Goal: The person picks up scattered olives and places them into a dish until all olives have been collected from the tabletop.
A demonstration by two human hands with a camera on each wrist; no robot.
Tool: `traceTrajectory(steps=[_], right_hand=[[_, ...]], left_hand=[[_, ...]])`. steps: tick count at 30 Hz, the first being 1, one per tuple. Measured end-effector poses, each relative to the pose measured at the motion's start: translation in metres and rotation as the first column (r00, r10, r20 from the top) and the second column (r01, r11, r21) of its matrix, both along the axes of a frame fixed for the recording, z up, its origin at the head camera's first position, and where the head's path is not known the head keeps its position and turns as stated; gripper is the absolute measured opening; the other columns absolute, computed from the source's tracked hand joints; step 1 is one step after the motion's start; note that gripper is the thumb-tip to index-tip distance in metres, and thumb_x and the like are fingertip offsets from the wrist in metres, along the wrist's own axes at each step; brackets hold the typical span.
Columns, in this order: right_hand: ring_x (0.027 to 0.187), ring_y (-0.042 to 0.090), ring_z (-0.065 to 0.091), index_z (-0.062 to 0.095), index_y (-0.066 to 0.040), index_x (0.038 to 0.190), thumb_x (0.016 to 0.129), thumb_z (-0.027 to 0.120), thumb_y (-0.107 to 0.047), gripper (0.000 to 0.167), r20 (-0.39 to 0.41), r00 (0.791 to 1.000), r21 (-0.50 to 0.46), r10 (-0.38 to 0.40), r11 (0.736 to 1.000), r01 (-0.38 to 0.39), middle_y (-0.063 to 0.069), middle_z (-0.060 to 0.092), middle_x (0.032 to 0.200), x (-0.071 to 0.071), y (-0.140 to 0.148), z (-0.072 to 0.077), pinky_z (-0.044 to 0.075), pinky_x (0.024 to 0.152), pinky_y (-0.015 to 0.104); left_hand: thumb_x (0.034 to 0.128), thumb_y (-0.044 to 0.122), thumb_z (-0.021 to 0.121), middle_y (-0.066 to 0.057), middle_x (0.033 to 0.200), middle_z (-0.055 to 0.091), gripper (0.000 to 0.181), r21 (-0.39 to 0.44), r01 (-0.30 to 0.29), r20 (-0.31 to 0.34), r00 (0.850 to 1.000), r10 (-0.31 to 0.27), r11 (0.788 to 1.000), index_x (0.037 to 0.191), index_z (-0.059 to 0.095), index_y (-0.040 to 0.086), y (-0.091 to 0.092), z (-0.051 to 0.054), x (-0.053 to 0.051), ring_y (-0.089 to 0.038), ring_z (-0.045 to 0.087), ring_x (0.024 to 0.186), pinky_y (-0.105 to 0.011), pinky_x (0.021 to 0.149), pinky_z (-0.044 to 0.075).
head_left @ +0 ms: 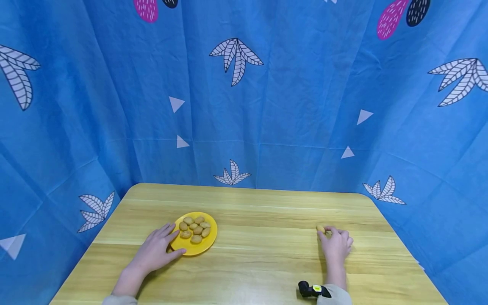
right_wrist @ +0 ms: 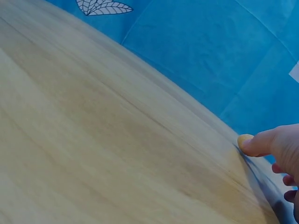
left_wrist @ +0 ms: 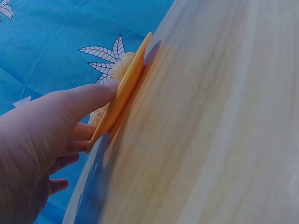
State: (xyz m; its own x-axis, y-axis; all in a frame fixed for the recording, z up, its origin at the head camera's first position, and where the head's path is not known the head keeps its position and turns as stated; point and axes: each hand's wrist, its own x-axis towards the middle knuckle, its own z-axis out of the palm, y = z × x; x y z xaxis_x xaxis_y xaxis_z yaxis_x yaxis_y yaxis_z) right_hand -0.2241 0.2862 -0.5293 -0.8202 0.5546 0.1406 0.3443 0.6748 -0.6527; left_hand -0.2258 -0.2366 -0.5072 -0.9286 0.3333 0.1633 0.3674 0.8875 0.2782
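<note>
A round yellow plate (head_left: pixel 212 241) lies on the left part of the table, bearing several small tan oval pieces (head_left: pixel 196 239) that look like nuts in the shell. My left hand (head_left: pixel 155 250) holds the plate at its left rim. In the left wrist view its thumb (left_wrist: pixel 96 95) lies on the rim, with fingers beside the edge. At the right of the table, my right hand (head_left: pixel 336 245) pinches another tan oval piece (head_left: pixel 320 228) between thumb and fingers. In the right wrist view only the end of that piece (right_wrist: pixel 243 141) shows beyond the thumb, at the tabletop.
The light wooden table (head_left: pixel 259 271) has rounded far corners. Behind it and at both sides hangs a blue curtain (head_left: pixel 297 106) with leaf and triangle prints. A black strap with a small device (head_left: pixel 313 289) sits at the right wrist.
</note>
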Motion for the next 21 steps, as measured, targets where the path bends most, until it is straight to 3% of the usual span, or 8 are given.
traceTrajectory(steps=[21], right_hand=[[0.119,0.047,0.033,0.064,-0.004,0.114,0.090,0.064,-0.029,0.035,-0.113,0.992,0.019,0.054,0.998,-0.053,0.030,0.046,0.126,0.001,-0.014,0.015,0.030,0.092,0.060]], left_hand=[[0.0849,0.057,0.065,-0.022,0.149,0.045,0.073,0.004,-0.010,0.021,1.000,0.010,1.000,0.132,0.059,0.001,0.000,-0.002,-0.001,-0.042,0.038,0.140,-0.063,0.112,0.032]])
